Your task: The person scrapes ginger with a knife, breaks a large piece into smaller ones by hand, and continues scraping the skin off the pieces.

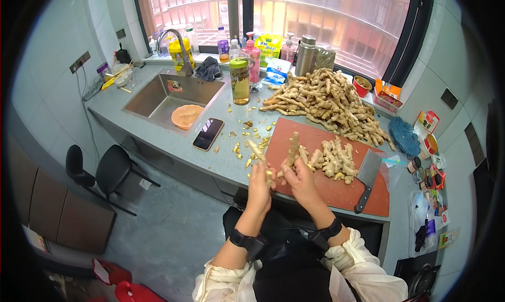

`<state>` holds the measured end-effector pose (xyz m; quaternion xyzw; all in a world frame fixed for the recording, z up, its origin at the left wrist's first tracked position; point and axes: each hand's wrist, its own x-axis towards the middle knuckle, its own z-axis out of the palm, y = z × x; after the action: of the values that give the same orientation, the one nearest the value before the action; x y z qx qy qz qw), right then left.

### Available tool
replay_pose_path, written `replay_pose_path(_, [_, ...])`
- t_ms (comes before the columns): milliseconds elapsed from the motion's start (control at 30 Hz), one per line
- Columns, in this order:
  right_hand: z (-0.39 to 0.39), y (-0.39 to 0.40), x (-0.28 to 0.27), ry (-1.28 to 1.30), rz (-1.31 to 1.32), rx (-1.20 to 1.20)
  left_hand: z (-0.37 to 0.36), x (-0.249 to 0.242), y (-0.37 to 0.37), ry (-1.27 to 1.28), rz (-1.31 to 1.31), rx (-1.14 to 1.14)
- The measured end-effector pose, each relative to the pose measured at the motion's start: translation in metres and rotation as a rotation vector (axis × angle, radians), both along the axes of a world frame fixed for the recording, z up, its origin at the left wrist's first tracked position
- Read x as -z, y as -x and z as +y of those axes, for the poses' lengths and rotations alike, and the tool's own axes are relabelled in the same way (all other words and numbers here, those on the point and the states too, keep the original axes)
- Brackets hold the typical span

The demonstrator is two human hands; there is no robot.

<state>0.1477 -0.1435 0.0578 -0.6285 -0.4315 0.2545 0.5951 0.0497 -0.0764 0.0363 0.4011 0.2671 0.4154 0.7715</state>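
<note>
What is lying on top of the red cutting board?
On the red cutting board lie a small pile of ginger pieces and a cleaver. The right hand covers the near edge, so what lies beneath it cannot be seen.

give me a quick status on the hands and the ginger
Left hand shut on ginger piece. Right hand shut on ginger root. Both over cutting board edge. Cleaver lies clear, right.

Left hand (pixel 259 182) gripped a long pale ginger piece (pixel 260 156); right hand (pixel 299 177) gripped an upright knobbly ginger root (pixel 292 148), both at front edge of red-brown rectangular cutting board (pixel 336 189). Steel cleaver w/ black handle (pixel 366 178) lay on board, right. Large heap of unpeeled ginger (pixel 329 102) behind.
</note>
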Motion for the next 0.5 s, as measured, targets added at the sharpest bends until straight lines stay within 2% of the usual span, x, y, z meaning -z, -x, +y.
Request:
replay_pose_path(67, [-0.001, -0.002, 0.005, -0.074, 0.114, -0.012, 0.016, 0.005, 0.009, 0.041, -0.242, 0.035])
replay_pose_path(100, [0.001, -0.007, 0.007, -0.074, 0.114, -0.020, 0.020, 0.005, 0.012, 0.039, -0.242, 0.027])
replay_pose_path(167, [0.003, -0.023, 0.012, -0.063, 0.144, 0.085, 0.026, 0.005, 0.019, 0.034, -0.234, 0.198])
replay_pose_path(200, [0.003, -0.036, 0.013, 0.023, 0.006, 0.120, 0.028, 0.006, 0.024, 0.024, -0.225, 0.256])
replay_pose_path(233, [0.005, -0.048, 0.013, 0.025, 0.007, 0.117, 0.027, 0.004, 0.026, 0.026, -0.224, 0.252])
replay_pose_path(300, [0.011, -0.068, 0.013, 0.296, -0.228, 0.218, 0.025, -0.003, 0.029, -0.097, -0.090, 0.309])
replay_pose_path(333, [0.015, -0.075, 0.015, 0.332, -0.441, 0.251, 0.024, 0.000, 0.028, -0.100, -0.092, 0.309])
replay_pose_path(367, [0.019, -0.077, 0.019, 0.332, -0.442, 0.250, 0.023, 0.004, 0.026, -0.144, -0.062, 0.305])
replay_pose_path(433, [0.025, -0.079, 0.028, 0.384, -0.870, 0.276, 0.022, 0.009, 0.025, -0.187, -0.032, 0.298])
replay_pose_path(500, [0.030, -0.071, 0.025, 0.462, -0.898, 0.264, 0.020, 0.006, 0.027, -0.201, 0.079, 0.258])
